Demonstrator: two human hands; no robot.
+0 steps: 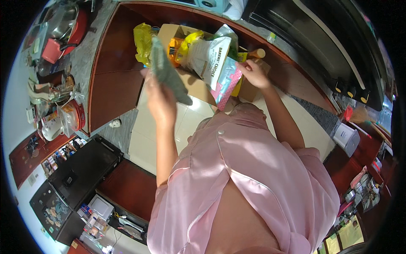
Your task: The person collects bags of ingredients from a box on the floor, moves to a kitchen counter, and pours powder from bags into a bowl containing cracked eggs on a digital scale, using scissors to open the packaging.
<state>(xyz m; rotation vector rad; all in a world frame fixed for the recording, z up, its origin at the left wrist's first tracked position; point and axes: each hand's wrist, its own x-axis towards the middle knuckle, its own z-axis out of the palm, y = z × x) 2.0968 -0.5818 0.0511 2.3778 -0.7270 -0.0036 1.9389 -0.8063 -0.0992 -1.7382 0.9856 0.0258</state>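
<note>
My left hand (160, 100), slightly blurred, is closed round a flat grey-green cloth-like piece (168, 72); whether it is cloth or a pouch I cannot tell. To the right, my right hand (254, 74) pinches the top edge of a pink and light-blue packet (228, 82). A white printed bag (211, 59) stands against that packet, tilted. Behind both hands is an open cardboard box (192, 84) filled with bags. Among them are a yellow bag (188, 44) and an orange packet (173, 48). A yellow-green plastic bag (143, 42) hangs at the box's left.
Dark red cabinets (114, 72) and a grey counter (99, 38) enclose the box. A red pan (78, 25) and jars sit on the left counter. At the upper right is a black oven-like appliance (304, 34). A white bin (347, 139) stands at right.
</note>
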